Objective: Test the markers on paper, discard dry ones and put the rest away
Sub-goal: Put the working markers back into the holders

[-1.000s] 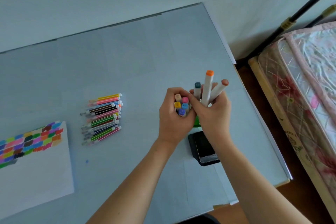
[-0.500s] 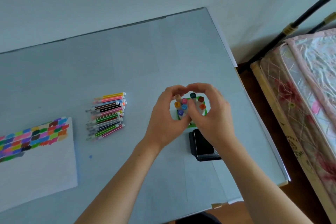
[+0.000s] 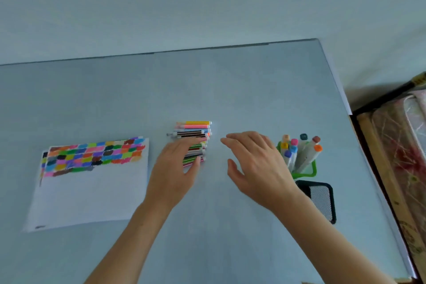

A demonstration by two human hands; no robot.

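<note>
A pile of thin coloured markers [image 3: 194, 132] lies side by side mid-table. My left hand [image 3: 177, 168] reaches over the pile's near end, fingers spread and relaxed, touching or just above the lower markers. My right hand [image 3: 255, 163] hovers open just right of the pile, holding nothing. Several thick white markers with coloured caps [image 3: 302, 152] stand in a green holder [image 3: 310, 172] to the right. A white paper [image 3: 92, 189] with rows of colour swatches along its top lies at the left.
A black mesh container [image 3: 322, 200] lies in front of the green holder. The table's right edge [image 3: 341, 94] drops to a floor gap, with a patterned mattress [image 3: 403, 157] and a dark bed frame beyond. A wall runs behind the table.
Both hands have let go of the thick markers, which now stand in the green holder. The hands have moved left towards the thin marker pile. The camera has shifted left.
</note>
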